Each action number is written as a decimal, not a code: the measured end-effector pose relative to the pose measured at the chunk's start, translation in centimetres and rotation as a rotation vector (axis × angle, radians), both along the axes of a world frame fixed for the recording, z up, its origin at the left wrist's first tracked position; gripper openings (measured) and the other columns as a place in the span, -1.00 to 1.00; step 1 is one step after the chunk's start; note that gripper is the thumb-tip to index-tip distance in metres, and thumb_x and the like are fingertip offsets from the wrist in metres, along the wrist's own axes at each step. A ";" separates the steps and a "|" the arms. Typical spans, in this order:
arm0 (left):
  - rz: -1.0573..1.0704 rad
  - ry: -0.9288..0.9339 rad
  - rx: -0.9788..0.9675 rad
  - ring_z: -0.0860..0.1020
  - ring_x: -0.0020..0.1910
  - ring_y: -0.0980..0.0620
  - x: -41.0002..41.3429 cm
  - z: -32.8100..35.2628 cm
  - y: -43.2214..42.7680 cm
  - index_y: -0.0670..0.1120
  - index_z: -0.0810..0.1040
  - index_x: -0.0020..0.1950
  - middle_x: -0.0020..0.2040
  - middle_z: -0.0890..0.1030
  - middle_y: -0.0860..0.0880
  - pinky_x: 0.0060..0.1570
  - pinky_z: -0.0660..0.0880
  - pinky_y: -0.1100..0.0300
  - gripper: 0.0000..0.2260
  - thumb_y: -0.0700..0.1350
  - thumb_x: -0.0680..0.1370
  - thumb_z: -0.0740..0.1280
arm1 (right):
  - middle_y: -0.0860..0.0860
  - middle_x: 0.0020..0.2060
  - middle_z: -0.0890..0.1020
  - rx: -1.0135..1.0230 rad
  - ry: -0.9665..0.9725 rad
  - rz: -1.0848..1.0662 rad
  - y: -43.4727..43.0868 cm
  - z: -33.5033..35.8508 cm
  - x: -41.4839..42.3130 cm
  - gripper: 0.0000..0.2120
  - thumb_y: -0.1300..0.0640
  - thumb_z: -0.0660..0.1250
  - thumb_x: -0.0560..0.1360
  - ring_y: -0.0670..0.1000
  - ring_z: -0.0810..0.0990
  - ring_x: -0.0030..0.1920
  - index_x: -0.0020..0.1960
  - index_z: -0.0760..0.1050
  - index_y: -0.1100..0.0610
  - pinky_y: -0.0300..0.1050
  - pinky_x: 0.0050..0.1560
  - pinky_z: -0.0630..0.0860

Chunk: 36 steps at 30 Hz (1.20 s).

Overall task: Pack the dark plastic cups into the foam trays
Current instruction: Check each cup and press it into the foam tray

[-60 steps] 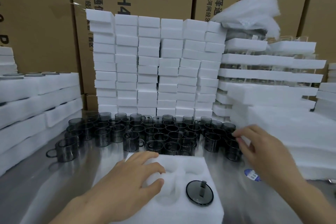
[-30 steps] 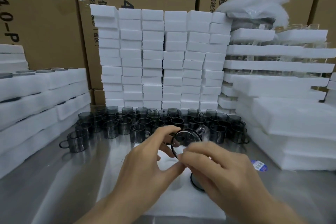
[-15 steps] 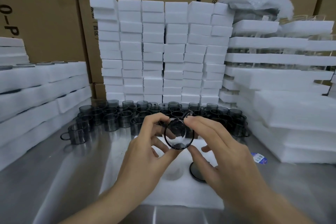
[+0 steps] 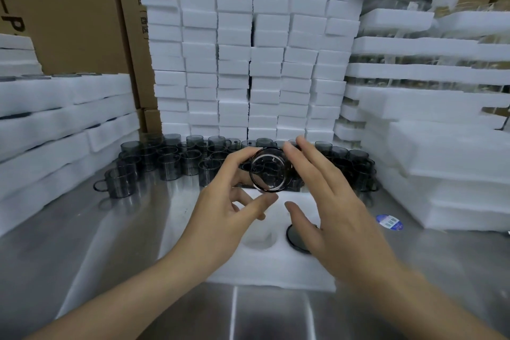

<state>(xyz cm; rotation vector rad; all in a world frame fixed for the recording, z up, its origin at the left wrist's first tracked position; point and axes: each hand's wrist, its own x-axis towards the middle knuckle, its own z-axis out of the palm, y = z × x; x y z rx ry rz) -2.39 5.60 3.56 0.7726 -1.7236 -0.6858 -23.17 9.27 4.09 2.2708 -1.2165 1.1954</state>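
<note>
head view, by the steel table: wall of stacked foam blocks at the back, cardboard boxes behind it; foam tray stacks to the left and right; loose dark cups crowd the foot of the blocks; blue sticker on the table at right; foam tray lies before the person, a dark round piece seated in its right pocket, partly covered by the right hand; half a second ago both hands pinched the held cup; now the right hand's fingers are straight and spread beside it, gripping nothing; left hand alone pinches it, forefinger over the top, thumb beneath; held cup smoky, see-through, dark-rimmed, tipped on its side with a round end toward the camera, in the air above the tray's far edge, hiding cups behind
</note>
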 end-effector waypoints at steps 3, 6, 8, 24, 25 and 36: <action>-0.015 0.001 0.009 0.73 -0.20 -0.11 0.0 -0.1 -0.2 0.33 0.44 0.45 0.12 0.69 0.07 -0.18 0.58 0.25 -0.44 -0.09 0.59 0.56 | -0.27 0.67 0.17 0.033 -0.072 0.050 0.0 -0.1 0.0 -0.12 0.25 0.43 0.60 -0.24 0.16 0.64 0.72 0.05 -0.20 -0.58 0.38 0.19; -0.021 0.001 0.015 0.72 -0.20 -0.11 0.0 0.2 -0.2 0.35 0.47 0.42 0.15 0.69 0.14 -0.17 0.58 0.29 -0.46 -0.11 0.59 0.55 | -0.24 0.65 0.24 0.039 -0.110 0.069 0.1 -0.1 -0.1 -0.13 0.32 0.43 0.59 -0.22 0.20 0.63 0.70 0.10 -0.18 -0.53 0.44 0.16; -0.032 -0.008 0.039 0.72 -0.19 -0.10 0.0 0.3 -0.2 0.37 0.49 0.42 0.23 0.66 0.20 -0.13 0.61 0.23 -0.48 -0.06 0.59 0.56 | -0.21 0.65 0.26 0.028 -0.112 0.069 0.0 -0.1 -0.2 -0.18 0.33 0.41 0.60 -0.19 0.22 0.64 0.70 0.16 -0.13 -0.46 0.49 0.18; -0.236 -0.063 0.401 0.67 -0.24 -0.02 0.7 2.0 -0.1 -0.19 0.70 -0.09 -0.26 0.72 -0.23 -0.09 0.47 0.12 -0.23 0.41 0.61 -0.02 | -0.19 0.22 0.58 0.149 -0.394 0.120 -1.0 -1.3 0.0 -0.62 -0.13 0.41 0.63 -0.02 0.61 0.18 0.42 0.58 -0.10 -0.26 0.09 0.53; -0.243 -0.073 0.402 0.66 -0.25 -0.01 0.7 2.0 -0.1 -0.23 0.69 -0.08 -0.26 0.72 -0.23 -0.10 0.47 0.13 -0.23 0.39 0.62 -0.03 | -0.19 0.21 0.58 0.159 -0.407 0.123 -1.0 -1.3 0.0 -0.62 -0.14 0.41 0.63 -0.01 0.62 0.17 0.42 0.58 -0.11 -0.24 0.08 0.54; -0.220 -0.105 0.420 0.67 -0.23 0.00 0.6 2.0 -0.3 -0.17 0.72 -0.09 -0.23 0.74 -0.24 -0.09 0.48 0.14 -0.20 0.45 0.58 -0.04 | -0.19 0.14 0.57 0.130 -0.450 0.115 -0.8 -1.1 0.5 -0.66 -0.19 0.41 0.58 0.01 0.63 0.09 0.35 0.56 -0.28 -0.15 0.02 0.54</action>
